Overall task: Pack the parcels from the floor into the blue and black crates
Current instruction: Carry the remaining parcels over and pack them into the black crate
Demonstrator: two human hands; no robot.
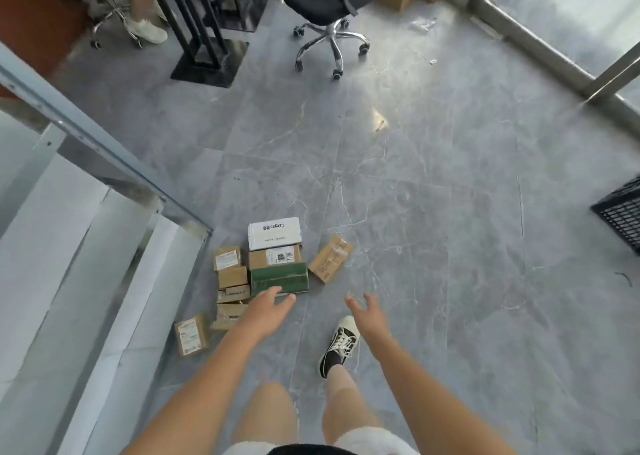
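Note:
Several parcels lie in a cluster on the grey tiled floor: a white box [274, 233], a brown box with a label [274, 256], a green box [279, 281], small brown boxes [232, 276], a tilted brown box [330, 257] and a labelled one apart [190, 334]. My left hand [268, 304] reaches down with straight fingers over the near edge of the green box; contact is unclear. My right hand [367, 310] hangs open above bare floor, right of the cluster, holding nothing. A black crate [621, 213] shows at the right edge. No blue crate is in view.
A metal shelf frame [104, 149] runs along the left beside the parcels. A black office chair [329, 7] and a black stand [207, 38] stand at the back. A seated person's legs [145, 11] are far left. My right shoe [341, 343] is below my right hand.

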